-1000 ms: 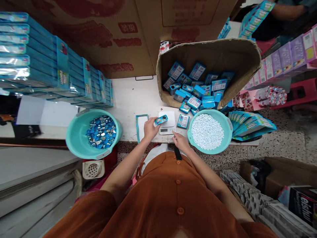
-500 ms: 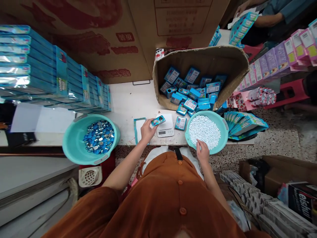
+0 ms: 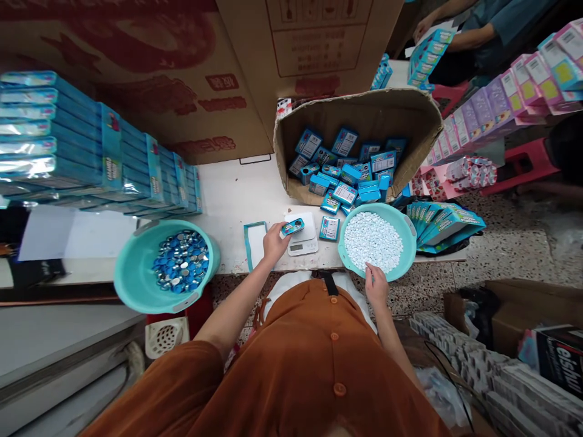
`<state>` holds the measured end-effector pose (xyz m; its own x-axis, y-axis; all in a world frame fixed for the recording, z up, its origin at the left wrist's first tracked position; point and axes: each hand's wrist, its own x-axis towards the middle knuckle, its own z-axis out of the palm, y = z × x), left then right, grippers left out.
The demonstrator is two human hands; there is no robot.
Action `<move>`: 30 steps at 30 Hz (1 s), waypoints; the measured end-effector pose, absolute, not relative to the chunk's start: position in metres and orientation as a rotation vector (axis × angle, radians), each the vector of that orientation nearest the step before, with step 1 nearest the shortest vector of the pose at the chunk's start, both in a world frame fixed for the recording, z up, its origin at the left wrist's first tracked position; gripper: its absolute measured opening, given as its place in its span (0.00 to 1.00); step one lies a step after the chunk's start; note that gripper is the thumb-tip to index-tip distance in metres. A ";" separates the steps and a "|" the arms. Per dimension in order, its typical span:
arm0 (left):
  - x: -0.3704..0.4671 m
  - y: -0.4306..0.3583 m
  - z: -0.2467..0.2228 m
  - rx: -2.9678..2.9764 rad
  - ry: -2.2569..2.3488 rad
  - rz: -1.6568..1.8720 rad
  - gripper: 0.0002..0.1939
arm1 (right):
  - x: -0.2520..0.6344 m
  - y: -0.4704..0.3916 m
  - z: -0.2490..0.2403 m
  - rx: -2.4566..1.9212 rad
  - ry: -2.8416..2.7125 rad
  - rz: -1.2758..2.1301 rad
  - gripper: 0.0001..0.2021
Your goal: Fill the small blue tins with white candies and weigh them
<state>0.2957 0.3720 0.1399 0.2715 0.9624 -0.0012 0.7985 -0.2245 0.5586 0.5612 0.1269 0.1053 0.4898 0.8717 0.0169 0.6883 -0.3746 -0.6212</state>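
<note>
My left hand (image 3: 275,244) is closed on a small blue tin (image 3: 293,227), held over the white digital scale (image 3: 302,241). Near the front rim of the right turquoise basin (image 3: 411,255), my right hand (image 3: 376,284) has its fingers bent close together; whether a pellet is between them is too small to tell. White pellets (image 3: 373,240) fill much of that basin. Between scale and basin lies a blue packet (image 3: 329,228). Left of my left hand is a flat blue-edged tray (image 3: 248,243). An open carton (image 3: 359,109) behind holds several blue tins (image 3: 345,193).
A second turquoise basin (image 3: 132,273) with blue and silver lids stands at the left, below stacked blue boxes (image 3: 73,139). Fanned blue cartons (image 3: 444,224) lie right of the pellets. Pink and purple boxes (image 3: 492,109) line the right. Another person's arm (image 3: 471,39) shows at the top right.
The view has shifted slightly. My right hand has moved a little back toward me and right at the basin's rim. My left hand still holds the tin above the scale.
</note>
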 end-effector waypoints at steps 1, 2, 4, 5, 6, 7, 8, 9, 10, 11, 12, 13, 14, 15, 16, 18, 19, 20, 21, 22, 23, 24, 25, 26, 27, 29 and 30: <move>0.298 0.373 0.138 2.098 1.576 0.489 0.18 | 0.561 0.126 0.106 -2.173 -1.271 0.421 0.19; 0.300 0.375 0.136 2.103 1.564 0.493 0.18 | 0.561 0.125 0.106 -2.174 -1.261 0.418 0.19; 0.304 0.377 0.132 2.113 1.542 0.495 0.19 | 0.561 0.121 0.107 -2.182 -1.236 0.415 0.19; 0.305 0.379 0.130 2.118 1.531 0.491 0.19 | 0.562 0.119 0.107 -2.187 -1.224 0.418 0.19; 0.307 0.380 0.127 2.120 1.517 0.480 0.19 | 0.562 0.117 0.108 -2.191 -1.212 0.423 0.19; 0.308 0.382 0.123 2.119 1.507 0.463 0.19 | 0.563 0.116 0.108 -2.194 -1.199 0.428 0.19; 0.309 0.384 0.120 2.114 1.503 0.445 0.19 | 0.563 0.114 0.108 -2.197 -1.186 0.435 0.19; 0.309 0.385 0.118 2.107 1.500 0.430 0.19 | 0.563 0.113 0.108 -2.201 -1.172 0.441 0.19; 0.308 0.387 0.116 2.104 1.492 0.422 0.20 | 0.562 0.111 0.108 -2.209 -1.157 0.446 0.19; 0.308 0.387 0.116 2.106 1.481 0.424 0.21 | 0.561 0.110 0.109 -2.219 -1.135 0.446 0.20; 0.306 0.387 0.118 2.111 1.470 0.437 0.23 | 0.560 0.108 0.110 -2.227 -1.112 0.443 0.20; 0.304 0.386 0.121 2.124 1.453 0.458 0.27 | 0.558 0.106 0.111 -2.237 -1.083 0.431 0.20; 0.300 0.384 0.124 2.126 1.454 0.477 0.30 | 0.555 0.104 0.112 -2.235 -1.050 0.416 0.19; 0.296 0.381 0.126 2.118 1.473 0.503 0.33 | 0.553 0.102 0.111 -2.220 -1.028 0.405 0.19; 0.291 0.378 0.125 2.110 1.499 0.541 0.36 | 0.552 0.102 0.109 -2.210 -0.995 0.383 0.19; 0.280 0.372 0.112 2.090 1.549 0.631 0.40 | 0.553 0.103 0.100 -2.175 -0.978 0.365 0.17; 0.276 0.370 0.102 2.078 1.569 0.684 0.41 | 0.555 0.105 0.095 -2.165 -0.971 0.347 0.16; 0.272 0.368 0.093 2.060 1.590 0.740 0.42 | 0.559 0.108 0.091 -2.154 -0.967 0.324 0.15; 0.270 0.366 0.084 2.038 1.621 0.793 0.42 | 0.563 0.110 0.089 -2.147 -0.964 0.314 0.15; 0.268 0.364 0.077 2.024 1.643 0.811 0.42 | 0.567 0.111 0.088 -2.140 -0.959 0.302 0.15; 0.266 0.361 0.073 2.021 1.660 0.792 0.43 | 0.571 0.113 0.089 -2.131 -0.959 0.298 0.15; 0.265 0.357 0.071 2.016 1.688 0.750 0.43 | 0.575 0.114 0.091 -2.121 -0.962 0.298 0.15; 0.264 0.354 0.070 2.010 1.720 0.693 0.44 | 0.580 0.115 0.093 -2.109 -0.970 0.302 0.15; 0.265 0.351 0.072 1.998 1.760 0.637 0.45 | 0.584 0.117 0.095 -2.095 -0.984 0.312 0.15; 0.265 0.347 0.074 1.982 1.801 0.594 0.45 | 0.590 0.118 0.097 -2.082 -1.004 0.327 0.15; 0.268 0.338 0.081 1.952 1.865 0.552 0.45 | 0.602 0.122 0.101 -2.063 -1.056 0.370 0.16; 0.270 0.332 0.085 1.949 1.867 0.538 0.45 | 0.609 0.124 0.102 -2.060 -1.084 0.394 0.16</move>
<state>0.2702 0.3322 0.0850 0.0403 0.9991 0.0092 0.8509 -0.0391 0.5239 0.6086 0.1239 0.1019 0.5916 0.8028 0.0740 0.5676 -0.3496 -0.7454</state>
